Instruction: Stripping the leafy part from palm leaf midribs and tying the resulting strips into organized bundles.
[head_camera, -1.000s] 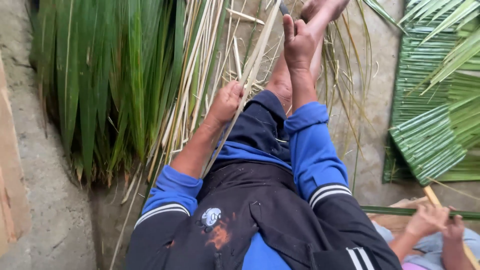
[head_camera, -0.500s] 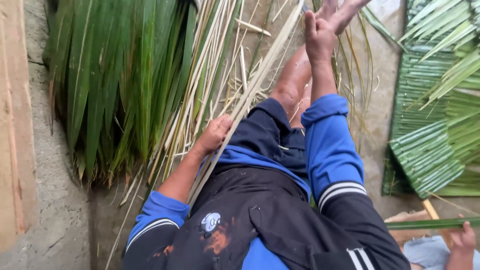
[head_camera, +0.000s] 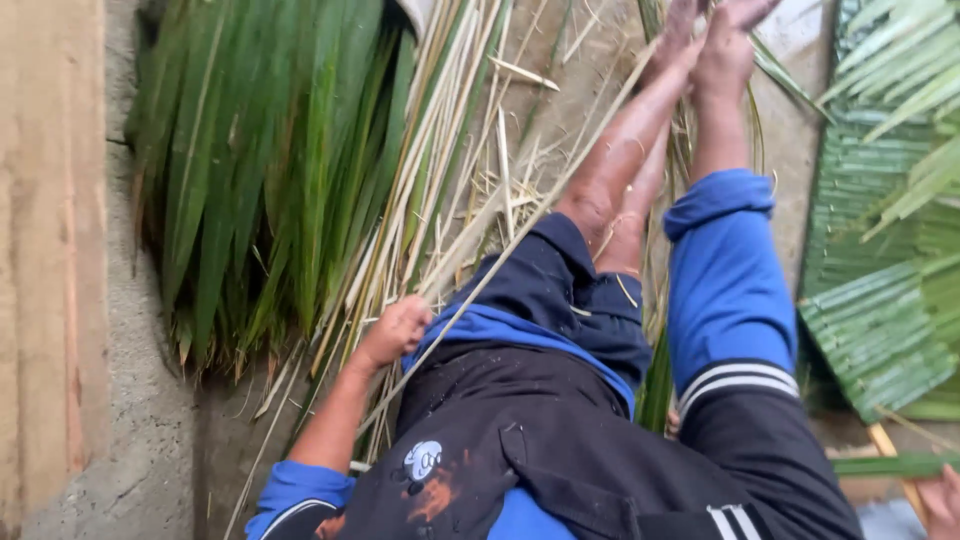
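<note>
1. Head view: a pale stripped leaf rib (head_camera: 500, 255) is held taut, running from 7 o'clock toward 1 o'clock across the lap.
2. Its lower part is gripped by the closed left hand (head_camera: 398, 330); its far end is pinched by the right hand (head_camera: 722, 50), fingers closed.
3. Bare ribs (head_camera: 440, 150) are heaped at 12 o'clock, suggesting stripping well begun.
4. Uncut green fronds (head_camera: 250, 180) remain at 10 o'clock; a woven mat (head_camera: 880, 300) lies at 3 o'clock.
</note>
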